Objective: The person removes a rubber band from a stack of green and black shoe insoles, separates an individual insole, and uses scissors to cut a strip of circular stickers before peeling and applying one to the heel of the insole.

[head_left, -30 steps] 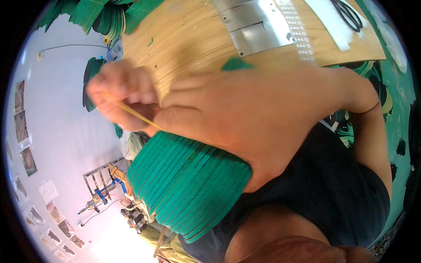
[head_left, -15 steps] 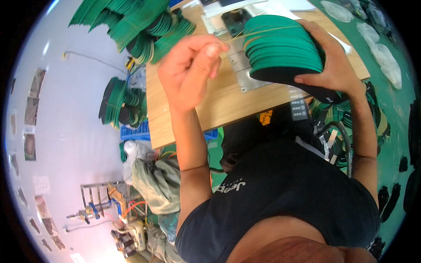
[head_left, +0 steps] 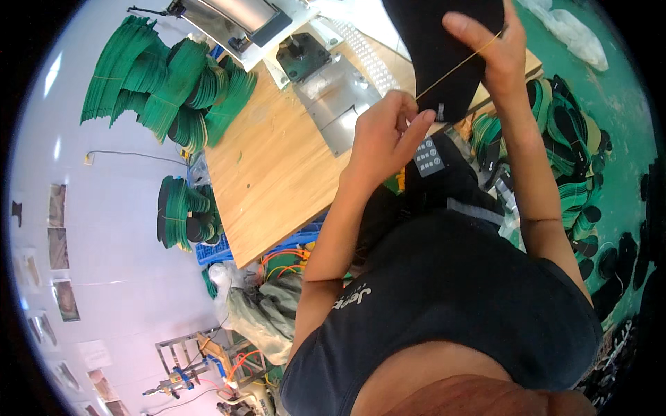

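Observation:
A stack of insoles (head_left: 447,59) is tilted with its black face toward me, above the right part of the table. My right hand (head_left: 505,59) grips the far right edge of the stack, its thumb lying over the black face. A thin yellowish rubber band (head_left: 456,67) runs taut across that face between my two hands. My left hand (head_left: 395,135) is closed at the stack's near end, pinching the band between thumb and fingers. The stack's green side and the fingertips behind it are hidden.
On the wooden table (head_left: 267,187) lie a metal plate (head_left: 340,104) and a black fixture (head_left: 303,57). Green insole stacks (head_left: 166,90) stand at the left edge. More insole bundles (head_left: 565,132) lie on the floor at right. A blue crate (head_left: 298,237) is below the table.
The stack has turned from its green side to its black face and moved farther away. My left hand has moved right to the stack, still holding the band. The view has shifted.

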A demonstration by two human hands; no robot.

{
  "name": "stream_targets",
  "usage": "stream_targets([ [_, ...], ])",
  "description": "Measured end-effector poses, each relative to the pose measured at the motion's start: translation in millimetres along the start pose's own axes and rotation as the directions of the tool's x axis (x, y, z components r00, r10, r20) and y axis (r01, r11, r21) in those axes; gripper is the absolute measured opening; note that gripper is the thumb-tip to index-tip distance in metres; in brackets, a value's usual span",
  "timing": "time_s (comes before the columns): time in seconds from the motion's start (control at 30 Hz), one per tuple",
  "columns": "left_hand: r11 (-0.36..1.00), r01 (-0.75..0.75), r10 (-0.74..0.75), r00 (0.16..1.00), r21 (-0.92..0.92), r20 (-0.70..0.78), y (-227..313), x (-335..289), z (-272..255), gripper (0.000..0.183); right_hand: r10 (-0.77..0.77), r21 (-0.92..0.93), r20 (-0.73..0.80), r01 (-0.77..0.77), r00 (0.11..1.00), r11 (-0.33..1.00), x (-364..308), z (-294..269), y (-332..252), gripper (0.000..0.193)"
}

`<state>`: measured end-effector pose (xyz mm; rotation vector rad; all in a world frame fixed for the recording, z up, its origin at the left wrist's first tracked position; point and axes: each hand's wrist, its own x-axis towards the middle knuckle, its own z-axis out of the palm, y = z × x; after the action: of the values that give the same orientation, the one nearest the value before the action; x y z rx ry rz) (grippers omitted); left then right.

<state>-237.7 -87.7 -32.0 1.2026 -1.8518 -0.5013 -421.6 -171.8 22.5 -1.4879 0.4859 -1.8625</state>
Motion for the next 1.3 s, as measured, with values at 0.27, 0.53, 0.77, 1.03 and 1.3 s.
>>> stream_targets([
  [0.27,0.91,-0.378,0.341,0.916,-0.172,-0.211,-6,46,12,0.124,0.015,0.252,-0.01,-0.012,1.0,0.968,-10,7,-11,0.058],
  [0.53,0.696,-0.3,0.024,0.918,-0.653,-0.395,9,51,25,0.084,-0.286,-0.314,0.013,0.275,0.958,0.909,-16,-12,18,0.042],
  [0.77,0.797,-0.303,0.204,0.949,-0.522,-0.24,18,57,0,0.076,-0.022,-0.035,0.069,0.025,0.997,0.999,-72,-26,37,0.097],
  [1.03,0.964,-0.256,0.261,0.857,-0.071,0.445,27,65,21,0.069,0.101,0.297,-0.233,-0.028,0.967,0.955,-7,-92,7,0.036],
  [1.3,0.975,0.187,-0.18,0.981,-0.122,0.069,-32,-37,-64,0.022,0.302,0.085,-0.561,-0.309,0.771,0.947,-2,-305,72,0.039],
])
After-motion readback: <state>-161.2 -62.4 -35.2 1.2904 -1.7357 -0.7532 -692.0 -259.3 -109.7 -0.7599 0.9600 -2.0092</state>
